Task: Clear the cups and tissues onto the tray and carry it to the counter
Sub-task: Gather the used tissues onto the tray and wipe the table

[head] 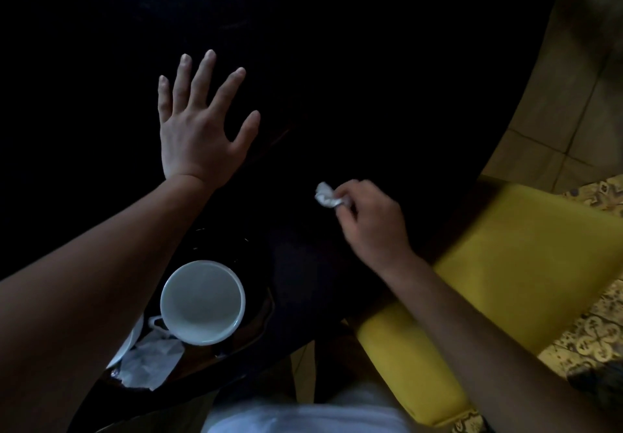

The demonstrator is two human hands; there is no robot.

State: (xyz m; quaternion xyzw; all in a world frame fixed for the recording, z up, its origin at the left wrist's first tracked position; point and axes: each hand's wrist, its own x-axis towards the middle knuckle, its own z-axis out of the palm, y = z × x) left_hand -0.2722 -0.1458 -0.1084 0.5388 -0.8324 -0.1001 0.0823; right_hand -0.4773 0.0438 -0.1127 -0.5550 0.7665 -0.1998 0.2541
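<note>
My right hand [367, 220] pinches a small crumpled white tissue [326, 195] just above the dark table [371, 78]. My left hand [199, 125] is spread flat with its fingers apart over the table, holding nothing. Near the front edge, a dark glossy tray [259, 301] carries an empty white cup [202, 301]. A crumpled tissue [148, 361] lies beside the cup on the tray. The rim of a second white dish or cup [129, 345] shows under my left forearm, mostly hidden.
A yellow padded chair [499, 264] stands close at the right, against the table's edge. Tiled floor [580, 95] and a patterned rug [593, 331] lie beyond it. The far table surface is very dark, and nothing can be made out there.
</note>
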